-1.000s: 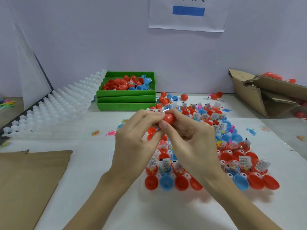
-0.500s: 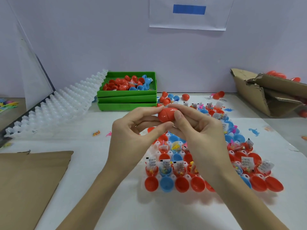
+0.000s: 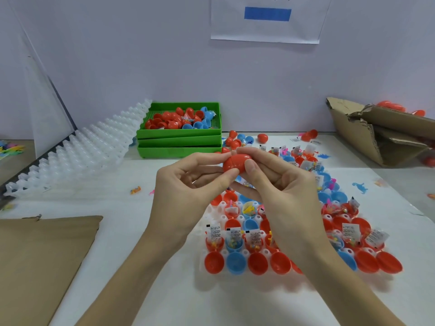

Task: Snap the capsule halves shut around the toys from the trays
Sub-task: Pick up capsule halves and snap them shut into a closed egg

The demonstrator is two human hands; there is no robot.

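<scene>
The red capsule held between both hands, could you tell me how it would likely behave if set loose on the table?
The red capsule is egg-shaped and smooth, so it would probably roll rather than stay put. It looks like thin plastic, so likely light. Its glossy surface may be slippery, which fits the left hand and right hand pinching it from both sides.

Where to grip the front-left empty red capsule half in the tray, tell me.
Take the empty red half by its rim, from above: it sits open end up in the tray's front-left corner, no toy inside, and its left and front sides are free of neighbours.
</scene>
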